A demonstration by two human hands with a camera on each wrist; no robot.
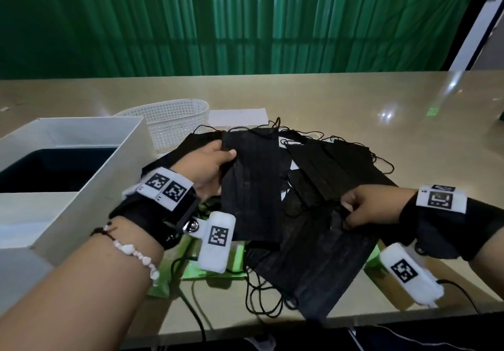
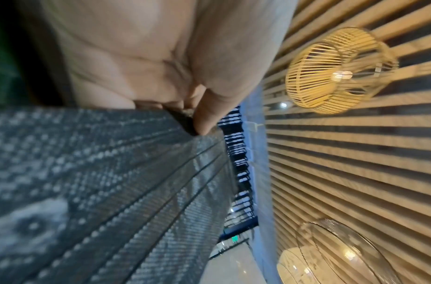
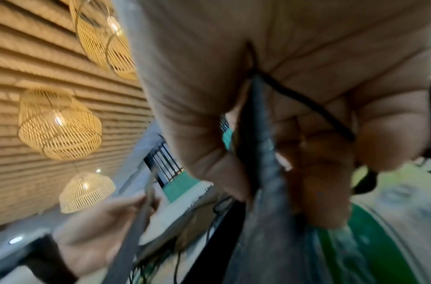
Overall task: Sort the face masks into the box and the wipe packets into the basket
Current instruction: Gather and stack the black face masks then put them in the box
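A heap of black face masks (image 1: 324, 165) covers the middle of the table. My left hand (image 1: 210, 165) pinches the top edge of one black mask (image 1: 251, 187), lifted off the heap; the left wrist view shows the thumb (image 2: 209, 115) pressed on its pleated cloth (image 2: 112, 192). My right hand (image 1: 365, 206) grips another black mask (image 1: 313, 258) at its edge, with the cloth (image 3: 258, 134) and an ear loop (image 3: 306, 103) between its fingers. Green wipe packets (image 1: 201, 271) lie partly hidden under the masks. The white box (image 1: 90, 187) stands at left, the white mesh basket (image 1: 174, 121) behind it.
A white sheet of paper (image 1: 237, 116) lies behind the heap beside the basket. Black cables (image 1: 196, 312) trail over the table's near edge. A green curtain (image 1: 245, 20) hangs behind the table. The far right of the tabletop (image 1: 409, 100) is bare and glossy.
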